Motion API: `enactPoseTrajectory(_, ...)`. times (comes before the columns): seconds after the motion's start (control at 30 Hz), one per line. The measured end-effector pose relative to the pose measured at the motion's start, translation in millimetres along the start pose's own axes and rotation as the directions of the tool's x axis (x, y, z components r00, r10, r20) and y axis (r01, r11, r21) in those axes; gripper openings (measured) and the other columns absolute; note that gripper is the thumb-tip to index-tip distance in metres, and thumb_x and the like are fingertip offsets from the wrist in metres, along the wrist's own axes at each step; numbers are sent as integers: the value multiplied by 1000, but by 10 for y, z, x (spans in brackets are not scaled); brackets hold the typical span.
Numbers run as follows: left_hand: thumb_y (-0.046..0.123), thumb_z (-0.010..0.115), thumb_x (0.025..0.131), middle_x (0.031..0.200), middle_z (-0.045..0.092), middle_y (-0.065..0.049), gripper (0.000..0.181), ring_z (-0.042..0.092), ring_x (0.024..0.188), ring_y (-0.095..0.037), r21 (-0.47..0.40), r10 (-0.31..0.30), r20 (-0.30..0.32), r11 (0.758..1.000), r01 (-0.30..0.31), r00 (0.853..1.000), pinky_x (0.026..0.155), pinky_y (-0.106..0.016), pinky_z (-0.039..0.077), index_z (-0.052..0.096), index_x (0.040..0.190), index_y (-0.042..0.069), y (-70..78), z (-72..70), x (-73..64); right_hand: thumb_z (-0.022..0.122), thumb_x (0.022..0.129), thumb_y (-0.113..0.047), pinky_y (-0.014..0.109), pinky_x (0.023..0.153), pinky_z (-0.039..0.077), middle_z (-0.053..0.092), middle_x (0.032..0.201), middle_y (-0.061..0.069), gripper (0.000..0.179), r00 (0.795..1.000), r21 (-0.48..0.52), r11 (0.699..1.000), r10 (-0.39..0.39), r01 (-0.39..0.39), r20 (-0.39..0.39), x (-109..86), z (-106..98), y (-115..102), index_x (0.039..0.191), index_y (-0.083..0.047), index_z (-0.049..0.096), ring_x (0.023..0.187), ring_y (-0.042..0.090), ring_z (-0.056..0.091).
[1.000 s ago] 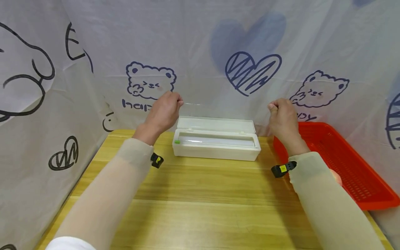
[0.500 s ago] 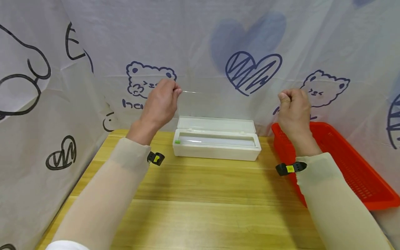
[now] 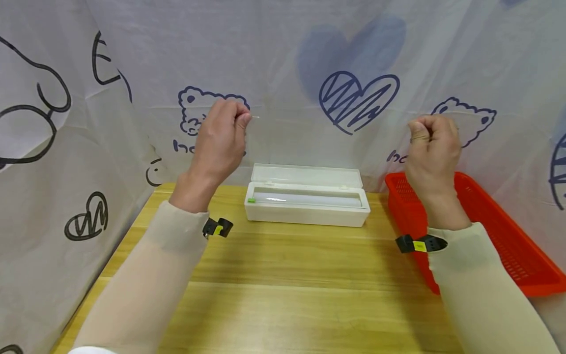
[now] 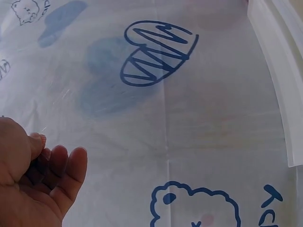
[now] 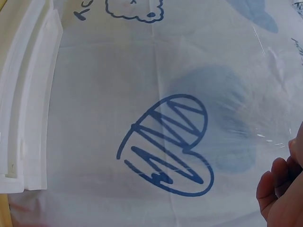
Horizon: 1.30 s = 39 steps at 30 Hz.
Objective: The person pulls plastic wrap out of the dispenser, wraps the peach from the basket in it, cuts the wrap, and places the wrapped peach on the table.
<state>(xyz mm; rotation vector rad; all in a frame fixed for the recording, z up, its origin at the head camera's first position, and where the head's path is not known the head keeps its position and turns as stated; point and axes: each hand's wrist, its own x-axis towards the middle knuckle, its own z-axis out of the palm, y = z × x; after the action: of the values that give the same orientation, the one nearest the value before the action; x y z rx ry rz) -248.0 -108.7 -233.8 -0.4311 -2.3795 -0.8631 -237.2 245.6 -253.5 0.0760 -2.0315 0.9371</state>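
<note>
Left hand (image 3: pixel 220 137): upper left; we see clear film (image 5: pixel 259 135) pinched
Right hand (image 3: pixel 434 155): upper right, apart, pinching likewise
Open white box (image 3: pixel 305 217): centre

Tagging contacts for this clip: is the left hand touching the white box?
Apart. The head view shows it plainly: the left hand hovers higher than the white box and off to its left, with patterned cloth visible between them.
</note>
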Motion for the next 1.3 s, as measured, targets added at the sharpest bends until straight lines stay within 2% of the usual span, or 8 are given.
enactPoseTrajectory(0.13,22,44,114,108,51,-15,28,50,101,-29,-23,38,-42,999,-39,998,87,-38,44,58,117,-2,50,-52,-43,54,110,-28,20,83,29,35,92,-24,36,999,37,999,-28,29,-38,-44,-76,-43,109,8,61,94,-8,36)
enactPoseTrajectory(0.33,22,47,113,104,53,-17,28,59,87,-27,-79,92,-121,992,-102,988,82,-34,46,59,112,-4,102,-132,-145,55,110,-18,21,81,30,37,93,-24,32,994,105,992,-66,75,-83,-125,-177,-138,108,14,58,93,-6,38)
enactPoseTrajectory(0.53,17,53,110,100,54,-17,23,59,80,-22,-109,181,-162,974,-200,970,76,-25,44,59,106,-4,129,-290,-480,58,106,-1,18,76,34,45,89,-20,25,982,278,948,-121,157,-143,-370,-348,-244,98,23,54,86,0,45)
enactPoseTrajectory(0.7,4,59,105,96,56,-15,10,59,76,-17,-130,240,-184,955,-266,953,74,-16,46,60,101,-4,135,-400,-786,64,103,-5,17,75,41,54,91,-15,33,971,397,890,-167,223,-171,-614,-505,-289,93,24,53,86,6,52)
enactPoseTrajectory(0.93,1,61,102,95,57,-14,7,59,79,-16,-159,297,-189,931,-328,936,75,-16,46,59,97,-4,208,-519,-999,65,103,-6,15,78,42,58,89,-6,35,959,409,870,-212,274,-191,-789,-688,-397,89,24,52,89,7,54)
enactPoseTrajectory(1.13,31,52,110,91,59,-8,37,59,82,-14,-200,376,-172,891,-407,910,71,-16,44,61,96,-1,207,-600,-1178,66,102,-6,12,77,44,59,87,8,32,950,486,817,-287,309,-122,-919,-857,-421,86,20,56,88,10,54)
enactPoseTrajectory(1.23,34,52,110,90,60,-6,39,59,82,-11,-211,430,-162,864,-457,888,73,-14,47,63,95,0,183,-648,-1282,66,102,-4,11,80,47,60,89,11,27,940,518,796,-338,313,-48,-999,-985,-391,86,17,61,89,12,55)
enactPoseTrajectory(1.3,33,53,110,90,61,-4,37,58,84,-10,-225,466,-145,844,-487,873,76,-14,46,64,94,1,157,-682,-1349,65,102,-1,12,77,47,60,91,11,24,923,587,756,-383,291,35,-1038,-1064,-347,87,18,62,88,13,54)
